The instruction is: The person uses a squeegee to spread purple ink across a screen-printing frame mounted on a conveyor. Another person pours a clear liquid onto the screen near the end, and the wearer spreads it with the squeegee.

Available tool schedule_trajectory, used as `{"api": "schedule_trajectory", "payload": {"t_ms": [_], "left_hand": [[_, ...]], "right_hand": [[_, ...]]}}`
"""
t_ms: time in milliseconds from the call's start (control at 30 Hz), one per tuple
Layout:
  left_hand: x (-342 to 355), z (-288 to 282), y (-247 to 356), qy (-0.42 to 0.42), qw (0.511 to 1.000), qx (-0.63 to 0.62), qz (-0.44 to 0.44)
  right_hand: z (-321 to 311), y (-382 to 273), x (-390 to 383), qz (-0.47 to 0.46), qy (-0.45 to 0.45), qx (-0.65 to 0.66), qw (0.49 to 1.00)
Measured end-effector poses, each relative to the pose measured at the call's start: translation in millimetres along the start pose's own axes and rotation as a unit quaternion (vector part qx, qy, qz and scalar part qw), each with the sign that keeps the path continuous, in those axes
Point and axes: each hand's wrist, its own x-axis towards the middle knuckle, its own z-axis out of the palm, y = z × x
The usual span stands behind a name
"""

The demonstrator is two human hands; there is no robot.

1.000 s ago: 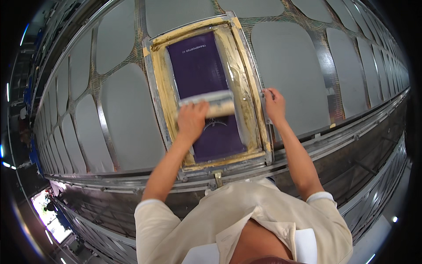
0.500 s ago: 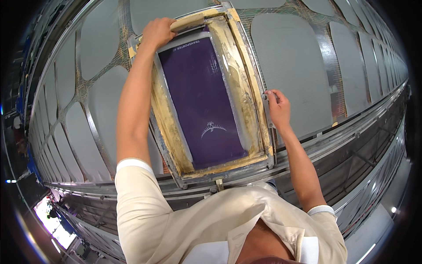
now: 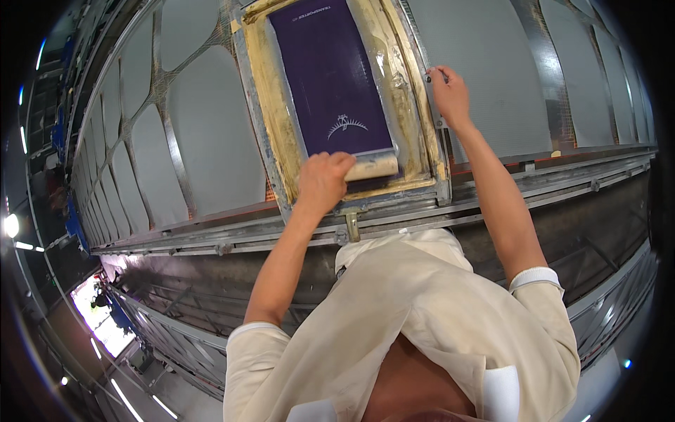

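Left hand [image 3: 323, 181] gripping one squeegee [image 3: 374, 167], right hand [image 3: 449, 93] pinching one frame [image 3: 434, 158] edge, one purple panel [image 3: 330, 77]

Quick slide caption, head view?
Left hand holds a squeegee on the purple screen; right hand at the frame's edge.

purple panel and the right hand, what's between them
In the head view, the yellowish border and then the right side of the metal frame lie between the purple panel and the right hand.
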Motion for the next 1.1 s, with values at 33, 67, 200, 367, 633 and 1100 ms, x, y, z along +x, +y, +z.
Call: {"api": "schedule_trajectory", "payload": {"t_ms": [33, 67, 200, 367, 633, 1100], "left_hand": [[-4.0, 0.0, 0.1, -0.004, 1.000, -0.016, -0.005], [-5.3, 0.6, -3.0, -0.009, 0.999, -0.032, -0.006], [54.4, -27.0, -38.8, 0.004, 0.999, -0.030, -0.009], [206.7, -68.3, -139.2, 0.050, 0.998, 0.017, -0.043], [342.3, -94.6, -236.7, 0.034, 0.992, 0.115, -0.041], [-16.6, 9.7, 6.8, 0.037, 0.999, 0.026, -0.004]], "right_hand": [[2.9, -1.5, 2.4, 0.003, -0.002, -0.001, 1.000], [4.1, -2.5, 2.6, 0.000, -0.008, -0.006, 1.000], [4.5, 11.1, 4.4, -0.031, 0.004, 0.002, 1.000], [5.2, 6.0, -5.6, -0.021, 0.017, 0.013, 1.000], [1.9, 0.7, -11.0, 0.027, 0.009, 0.024, 0.999], [3.0, -0.2, -0.2, 0.043, -0.050, 0.127, 0.990]]}}
